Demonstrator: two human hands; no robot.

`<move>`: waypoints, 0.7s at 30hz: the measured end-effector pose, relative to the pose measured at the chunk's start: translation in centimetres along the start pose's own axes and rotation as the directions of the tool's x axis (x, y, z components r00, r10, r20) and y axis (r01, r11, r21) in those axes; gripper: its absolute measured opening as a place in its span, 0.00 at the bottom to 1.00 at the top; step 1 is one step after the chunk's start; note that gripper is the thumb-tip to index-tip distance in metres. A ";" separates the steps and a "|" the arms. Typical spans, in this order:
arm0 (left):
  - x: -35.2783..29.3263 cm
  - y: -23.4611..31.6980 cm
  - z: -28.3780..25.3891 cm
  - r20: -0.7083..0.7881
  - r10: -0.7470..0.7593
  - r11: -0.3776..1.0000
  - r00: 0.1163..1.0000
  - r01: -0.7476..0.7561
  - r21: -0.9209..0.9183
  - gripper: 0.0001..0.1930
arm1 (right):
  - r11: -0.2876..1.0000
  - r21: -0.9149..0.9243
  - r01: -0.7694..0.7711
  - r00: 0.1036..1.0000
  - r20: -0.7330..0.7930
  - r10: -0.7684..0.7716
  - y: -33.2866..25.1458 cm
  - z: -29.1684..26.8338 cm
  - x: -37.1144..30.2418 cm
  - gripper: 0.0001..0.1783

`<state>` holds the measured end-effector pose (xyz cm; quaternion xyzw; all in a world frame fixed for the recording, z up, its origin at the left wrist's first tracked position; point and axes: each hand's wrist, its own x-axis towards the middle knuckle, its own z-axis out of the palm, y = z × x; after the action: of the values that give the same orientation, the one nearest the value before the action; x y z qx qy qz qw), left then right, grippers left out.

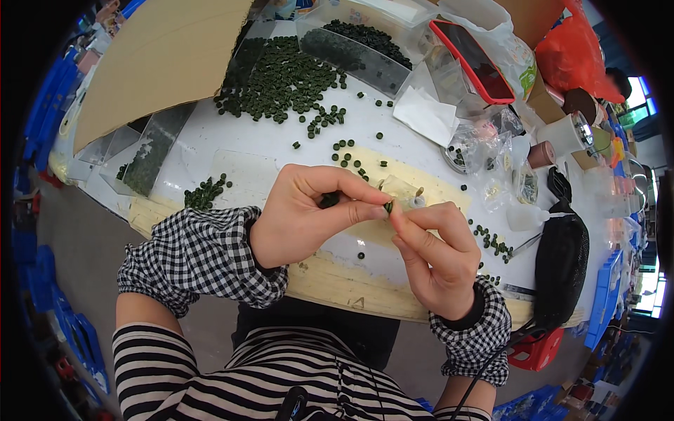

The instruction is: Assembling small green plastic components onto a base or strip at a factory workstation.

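Observation:
Over the front middle of the table, my left hand (298, 217) pinches a small dark green round piece (388, 207) between thumb and forefinger. More dark green (328, 201) shows in the gap under its curled fingers; whether the hand holds it I cannot tell. My right hand (442, 259) is closed, its fingertips meeting the same piece from the right. Just behind the fingertips is a small pale fixture (416, 201) with a short brownish peg (420, 191). Several loose green grooved pieces (347, 157) lie beyond my hands on a yellowish sheet (439, 184).
A big heap of green pieces (281, 81) lies at the back left, beside a clear bin (351, 52) of darker ones. Cardboard (161, 63) leans over the left side. A red-cased phone (474, 63), a white tissue (425, 116) and a black pouch (562, 259) are rightward.

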<state>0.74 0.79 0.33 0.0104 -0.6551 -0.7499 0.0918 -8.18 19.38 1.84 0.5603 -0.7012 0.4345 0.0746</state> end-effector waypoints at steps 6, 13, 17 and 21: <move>0.0 0.2 -0.1 0.011 0.038 0.998 0.999 -0.038 0.050 0.07 | 1.000 0.011 -0.010 1.000 -0.012 0.010 -0.1 0.0 0.0 0.23; 0.2 0.0 -0.2 0.038 0.197 0.972 0.980 -0.200 0.120 0.09 | 0.993 0.082 -0.081 0.997 -0.009 0.082 -0.2 0.2 -0.4 0.21; 0.3 -0.1 -0.2 0.049 0.226 0.962 0.973 -0.231 0.148 0.09 | 0.992 0.095 -0.086 0.996 -0.004 0.087 -0.2 0.3 -0.4 0.21; 0.3 -0.1 -0.3 0.058 0.220 0.963 0.974 -0.227 0.149 0.09 | 0.991 0.103 -0.084 0.996 -0.001 0.084 0.0 0.2 -0.5 0.21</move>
<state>0.45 0.49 0.21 -0.0719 -0.7100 -0.6817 0.1613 -7.88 19.57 1.43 0.5322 -0.7008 0.4741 0.0293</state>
